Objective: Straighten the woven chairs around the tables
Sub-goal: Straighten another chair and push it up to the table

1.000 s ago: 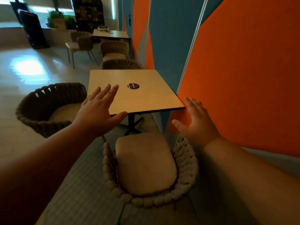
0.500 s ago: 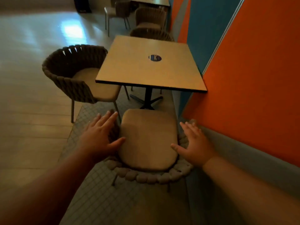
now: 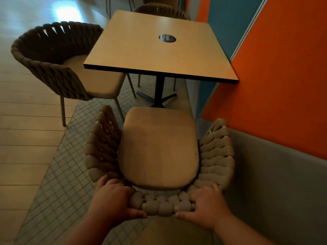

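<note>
A light woven chair [image 3: 217, 156] with a tan seat cushion stands right below me, facing the square wooden table [image 3: 152, 55]. My left hand [image 3: 113, 200] grips the left part of its curved back rim, thumb underneath. My right hand [image 3: 207, 204] grips the right part of the same rim. A darker woven chair [image 3: 53, 55] sits at the table's left side, its seat partly under the tabletop. The back of a third woven chair [image 3: 159, 10] shows beyond the table's far edge.
An orange and blue wall [image 3: 283, 68] with a grey base runs close along the right of the chair and table. The table's black pedestal [image 3: 159, 92] stands just ahead of the seat. A checked mat [image 3: 58, 174] lies underfoot, with pale floor [image 3: 21, 138] to the left.
Both hands dropped from the chair's sides to its back rim and closed on it. The view tilted further down and closer to the chair.
</note>
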### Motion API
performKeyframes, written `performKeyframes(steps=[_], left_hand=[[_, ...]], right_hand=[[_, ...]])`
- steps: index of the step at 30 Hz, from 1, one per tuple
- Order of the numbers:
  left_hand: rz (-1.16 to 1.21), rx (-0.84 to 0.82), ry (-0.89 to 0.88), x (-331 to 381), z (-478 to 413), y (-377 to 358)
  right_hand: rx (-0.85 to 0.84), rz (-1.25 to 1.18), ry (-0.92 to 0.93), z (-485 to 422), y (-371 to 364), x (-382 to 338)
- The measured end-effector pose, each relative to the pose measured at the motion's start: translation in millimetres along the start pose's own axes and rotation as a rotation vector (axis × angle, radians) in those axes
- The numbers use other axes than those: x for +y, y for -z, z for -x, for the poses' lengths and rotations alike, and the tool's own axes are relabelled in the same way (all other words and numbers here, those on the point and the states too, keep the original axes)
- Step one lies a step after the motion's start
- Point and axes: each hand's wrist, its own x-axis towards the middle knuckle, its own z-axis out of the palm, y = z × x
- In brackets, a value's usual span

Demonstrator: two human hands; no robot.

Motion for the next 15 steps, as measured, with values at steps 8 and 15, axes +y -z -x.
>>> performKeyframes(steps=[8, 15], left_hand=[[-0.088, 0.022, -0.139, -7, -25, -1], [-0.147, 0.062, -0.149, -6, -61, 15]], right_hand=[[0.085, 0.092, 0.044, -19, 2, 7], [0.133, 0.122, 0.049, -48, 18, 20]])
